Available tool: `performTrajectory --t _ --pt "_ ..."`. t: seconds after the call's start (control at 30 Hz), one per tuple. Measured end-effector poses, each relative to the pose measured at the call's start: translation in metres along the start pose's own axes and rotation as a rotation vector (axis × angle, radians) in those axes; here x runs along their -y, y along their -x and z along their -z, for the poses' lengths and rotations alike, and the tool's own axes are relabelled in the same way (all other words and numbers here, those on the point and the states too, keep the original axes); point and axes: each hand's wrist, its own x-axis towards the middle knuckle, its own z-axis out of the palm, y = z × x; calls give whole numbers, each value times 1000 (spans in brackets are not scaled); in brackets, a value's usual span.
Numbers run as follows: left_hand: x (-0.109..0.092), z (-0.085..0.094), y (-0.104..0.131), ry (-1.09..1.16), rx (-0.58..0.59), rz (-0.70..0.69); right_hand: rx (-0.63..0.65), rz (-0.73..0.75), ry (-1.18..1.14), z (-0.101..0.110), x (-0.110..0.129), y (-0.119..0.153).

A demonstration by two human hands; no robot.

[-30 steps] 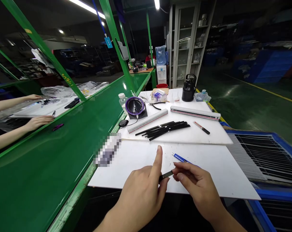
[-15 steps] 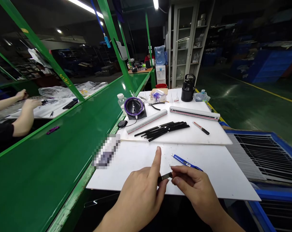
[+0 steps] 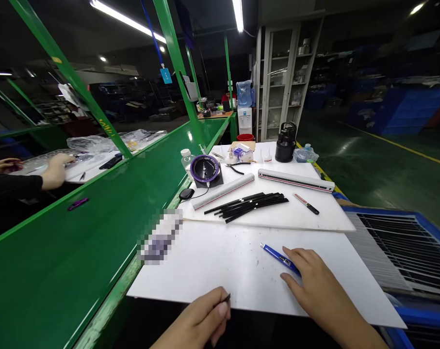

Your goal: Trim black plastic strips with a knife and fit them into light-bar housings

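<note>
A long green conveyor (image 3: 96,232) runs up the left side, with a co-worker's hand (image 3: 56,169) resting on the far bench beyond it. To its right the desk carries a large white board (image 3: 220,271), and a second white board (image 3: 314,218) lies behind that. On the far board sit a black kettle (image 3: 285,142), a purple-rimmed round device (image 3: 204,168), two long pale bars (image 3: 295,180), and a bundle of thin black rods (image 3: 249,202), with a small red-and-black knife (image 3: 306,204) just beside the rods. A blue crate (image 3: 405,242) of dark slats stands at the right edge of the desk.

The right hand (image 3: 310,281) lies on the near board, fingers loosely spread and closing over the rear end of a blue pen (image 3: 276,254), which lies flat on the board. The left hand (image 3: 201,322) is at the board's near edge, fingers curled, pinching a small black piece (image 3: 227,297) whose tip pokes out above the fingertips.
</note>
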Motion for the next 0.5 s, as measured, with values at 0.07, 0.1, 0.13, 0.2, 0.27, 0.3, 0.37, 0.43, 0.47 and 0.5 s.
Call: performTrajectory --t 0.07,0.1,0.13,0.2,0.27,0.3,0.37,0.43,0.47,0.5 --pt "25 2 5 276 -8 76 60 -22 25 -9 -12 -1" --pt "36 3 8 392 -19 107 70 -28 9 -12 -15 -1" --pt "45 5 12 483 -41 132 60 -40 -21 -15 -16 -1" --pt "56 11 19 553 -100 158 21 -108 -140 -17 -10 4" --pt "60 17 26 470 -131 178 13 -245 -411 -15 5 12" --pt "61 19 29 400 -117 185 38 -338 -618 -14 14 17" --pt "63 18 32 310 -43 192 199 -520 -1100 -12 36 25" --pt "68 11 31 381 -17 182 481 -596 -1481 -12 56 28" --pt "71 6 29 461 -37 176 619 -593 -1574 -13 64 28" --pt "74 1 27 543 -69 174 718 -573 -1589 -14 71 26"
